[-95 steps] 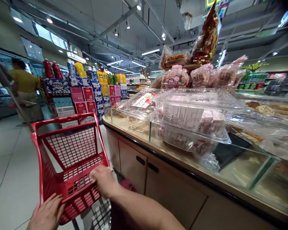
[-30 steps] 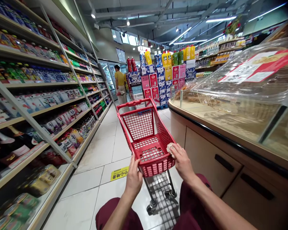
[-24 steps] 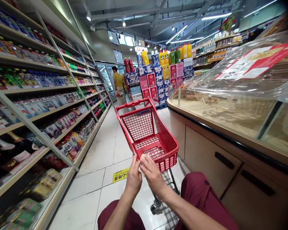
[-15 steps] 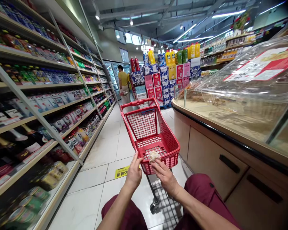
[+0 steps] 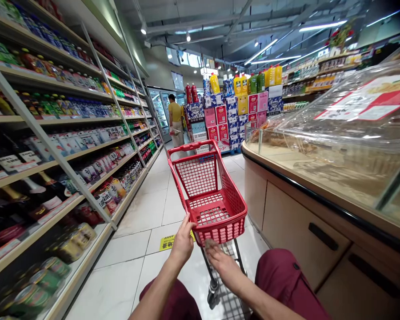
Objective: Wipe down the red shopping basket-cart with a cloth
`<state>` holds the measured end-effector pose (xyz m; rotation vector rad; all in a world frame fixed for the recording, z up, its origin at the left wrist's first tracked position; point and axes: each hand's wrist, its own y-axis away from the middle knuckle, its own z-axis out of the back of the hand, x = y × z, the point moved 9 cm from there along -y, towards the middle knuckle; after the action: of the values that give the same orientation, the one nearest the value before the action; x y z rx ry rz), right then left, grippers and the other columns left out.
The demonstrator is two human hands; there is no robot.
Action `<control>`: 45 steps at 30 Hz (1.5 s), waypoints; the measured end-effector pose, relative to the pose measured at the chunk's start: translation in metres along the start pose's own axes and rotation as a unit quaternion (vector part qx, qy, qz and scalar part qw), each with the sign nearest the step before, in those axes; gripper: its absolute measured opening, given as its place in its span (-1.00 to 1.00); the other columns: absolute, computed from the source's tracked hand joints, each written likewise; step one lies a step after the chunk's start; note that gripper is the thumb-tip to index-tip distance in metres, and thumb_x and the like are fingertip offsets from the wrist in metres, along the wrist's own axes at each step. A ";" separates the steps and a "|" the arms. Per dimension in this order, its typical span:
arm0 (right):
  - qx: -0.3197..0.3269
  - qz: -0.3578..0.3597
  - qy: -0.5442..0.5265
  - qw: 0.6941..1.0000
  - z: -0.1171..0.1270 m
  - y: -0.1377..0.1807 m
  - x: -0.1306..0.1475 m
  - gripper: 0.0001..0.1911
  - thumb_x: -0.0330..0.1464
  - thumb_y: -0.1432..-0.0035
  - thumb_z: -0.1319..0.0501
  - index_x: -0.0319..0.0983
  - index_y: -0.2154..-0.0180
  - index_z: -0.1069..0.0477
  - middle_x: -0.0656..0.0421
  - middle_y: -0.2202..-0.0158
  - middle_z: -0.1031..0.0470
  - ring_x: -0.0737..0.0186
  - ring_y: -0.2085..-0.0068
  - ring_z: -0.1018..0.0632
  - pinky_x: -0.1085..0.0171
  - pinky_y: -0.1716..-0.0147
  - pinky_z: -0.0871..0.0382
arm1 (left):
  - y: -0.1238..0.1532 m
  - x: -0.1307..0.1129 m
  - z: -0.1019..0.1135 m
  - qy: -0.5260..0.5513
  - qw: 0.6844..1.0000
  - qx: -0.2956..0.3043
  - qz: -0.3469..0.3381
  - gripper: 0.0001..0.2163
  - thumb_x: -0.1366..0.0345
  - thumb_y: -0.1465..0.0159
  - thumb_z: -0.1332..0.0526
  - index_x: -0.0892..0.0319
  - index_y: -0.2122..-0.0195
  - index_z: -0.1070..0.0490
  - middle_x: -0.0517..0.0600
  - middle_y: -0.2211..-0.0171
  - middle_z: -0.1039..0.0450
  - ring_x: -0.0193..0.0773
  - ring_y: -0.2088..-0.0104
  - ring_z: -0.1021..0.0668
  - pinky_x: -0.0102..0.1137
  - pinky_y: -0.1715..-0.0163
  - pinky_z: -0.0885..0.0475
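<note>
A small red shopping cart [image 5: 210, 195] stands in the aisle just in front of me, its basket empty. My left hand [image 5: 182, 238] is closed on the near left corner of the basket rim. Low against the basket's near wall, my right hand [image 5: 220, 261] lies palm down, fingers pressed on a pale wad of cloth [image 5: 208, 243] that is mostly hidden under them. My knees in dark red trousers [image 5: 283, 275] show below, either side of the cart's frame.
Stocked shelves [image 5: 53, 146] line the left side. On the right runs a wooden counter [image 5: 296, 222] with glass food cases [image 5: 346, 133]. A yellow floor sticker [image 5: 168, 242] lies near the cart. Far ahead are a person in a yellow top [image 5: 176, 120] and stacked drink boxes [image 5: 233, 115].
My right hand has carried the pale wad from the basket's right rim to its near edge, then down onto the near wall. My left hand has stayed on the near left corner.
</note>
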<state>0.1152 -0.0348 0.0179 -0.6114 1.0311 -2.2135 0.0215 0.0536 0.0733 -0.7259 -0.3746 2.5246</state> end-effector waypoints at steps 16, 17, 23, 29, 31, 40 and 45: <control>-0.066 -0.055 0.003 0.996 0.056 0.015 -0.047 -0.52 -0.59 -0.14 0.02 -0.24 -0.09 -0.21 0.04 -0.11 -0.28 0.11 -0.21 -0.11 0.00 -0.11 -0.20 | -0.004 -0.061 -0.049 -0.110 0.991 0.052 -0.057 -0.46 0.60 0.03 0.03 0.28 -0.04 -0.22 0.17 -0.03 -0.33 -0.11 -0.10 -0.30 0.03 -0.14 -0.01; -0.077 -0.062 0.008 0.995 0.059 0.016 -0.050 -0.52 -0.59 -0.14 0.02 -0.23 -0.09 -0.22 0.04 -0.10 -0.29 0.11 -0.21 -0.12 0.00 -0.11 -0.20 | -0.004 -0.060 -0.047 -0.109 0.992 0.043 -0.051 -0.47 0.60 0.03 0.03 0.27 -0.02 -0.23 0.16 0.00 -0.35 -0.12 -0.07 -0.32 0.03 -0.14 -0.02; -0.016 -0.068 0.022 0.997 0.052 0.031 -0.060 -0.55 -0.61 -0.13 0.05 -0.21 0.00 -0.34 0.07 0.04 -0.44 0.20 -0.14 -0.26 0.19 0.00 -0.37 | -0.003 -0.052 -0.038 -0.119 0.992 0.023 -0.041 -0.50 0.61 0.05 0.04 0.28 0.03 -0.26 0.14 0.07 -0.39 -0.15 -0.01 -0.37 -0.01 -0.13 -0.06; -0.078 -0.079 0.027 0.993 0.074 0.021 -0.072 -0.59 -0.57 -0.14 0.00 -0.22 -0.01 -0.33 0.05 -0.02 -0.39 0.15 -0.17 -0.22 0.08 -0.08 -0.27 | -0.004 -0.056 -0.038 -0.143 0.989 -0.006 -0.024 -0.45 0.58 0.04 0.01 0.28 -0.04 -0.19 0.18 -0.07 -0.28 -0.09 -0.13 -0.26 0.07 -0.15 0.05; -0.020 -0.082 0.026 0.996 0.059 0.028 -0.074 -0.58 -0.58 -0.14 0.03 -0.19 0.03 -0.37 0.08 0.05 -0.45 0.19 -0.12 -0.29 0.16 -0.02 -0.35 | -0.003 -0.061 -0.046 -0.138 0.989 0.016 -0.044 -0.41 0.57 0.04 0.01 0.27 -0.10 -0.13 0.16 -0.12 -0.22 -0.09 -0.16 -0.21 0.07 -0.15 0.07; -0.090 -0.118 0.027 0.989 0.072 0.028 -0.088 -0.59 -0.53 -0.16 0.02 -0.19 -0.03 -0.31 0.05 -0.05 -0.35 0.13 -0.17 -0.22 0.05 -0.07 -0.27 | -0.009 -0.060 -0.046 -0.121 0.992 0.025 0.000 -0.49 0.54 0.02 -0.01 0.29 -0.02 -0.21 0.19 -0.03 -0.32 -0.06 -0.10 -0.29 0.05 -0.15 0.09; -0.002 -0.110 0.015 0.994 0.046 0.037 -0.089 -0.56 -0.56 -0.15 0.05 -0.13 0.00 -0.33 0.09 0.05 -0.45 0.18 -0.10 -0.34 0.17 0.05 -0.41 | -0.018 -0.060 -0.045 -0.106 0.992 0.063 0.017 -0.59 0.54 0.03 -0.01 0.27 0.10 -0.27 0.11 0.15 -0.42 -0.15 0.06 -0.41 -0.12 -0.13 -0.03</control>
<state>0.2192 -0.0156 0.0023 -0.7256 1.0245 -2.4169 0.0977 0.0430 0.0690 -0.4211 -0.2736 2.6378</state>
